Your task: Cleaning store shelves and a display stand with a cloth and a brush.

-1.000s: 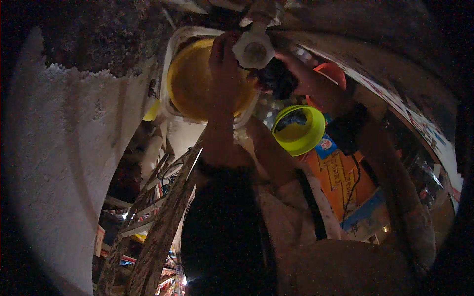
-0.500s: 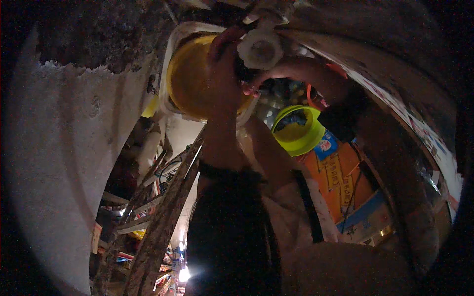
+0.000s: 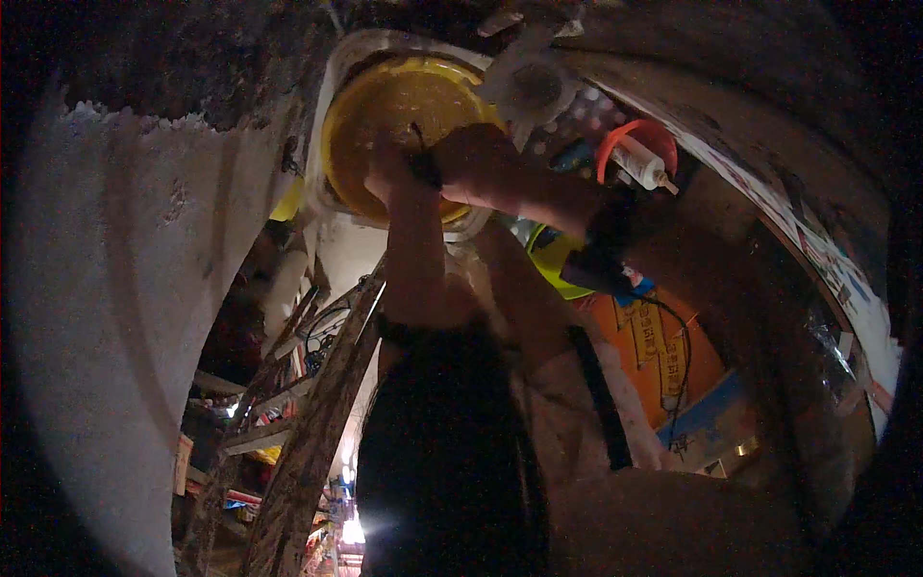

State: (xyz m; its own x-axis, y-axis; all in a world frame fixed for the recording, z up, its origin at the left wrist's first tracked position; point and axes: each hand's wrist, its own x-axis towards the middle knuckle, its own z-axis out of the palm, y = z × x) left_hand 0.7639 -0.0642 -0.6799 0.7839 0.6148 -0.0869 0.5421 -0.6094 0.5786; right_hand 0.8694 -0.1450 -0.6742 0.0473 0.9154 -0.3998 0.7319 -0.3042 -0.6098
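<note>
A round yellow basin (image 3: 351, 106) stands in a pale, squarish sink (image 3: 332, 72) at the top middle. Both my hands are together over its near right part. My left hand (image 3: 392, 175) reaches up from below with its fingers curled in. From the right comes my right hand (image 3: 471, 159), closed and meeting the left one. Between the two lies a small dark thing (image 3: 423, 165), pressed by both hands; its kind is lost in the dim light. Whether the fingers touch the basin's contents I cannot tell. Dark sleeves cover both forearms.
Right of the sink are a pale scalloped fixture (image 3: 534, 91), a red container (image 3: 663, 139) with a white nozzle tube (image 3: 636, 162), and a lime green bucket (image 3: 553, 260), partly behind my right arm. An orange box (image 3: 654, 346) is below. A wooden ladder (image 3: 308, 413) leans at lower left.
Both hands have come down and left, from beside the pale fixture to over the basin, the dark thing between them. My right forearm now hides part of the green bucket; the red container shows more.
</note>
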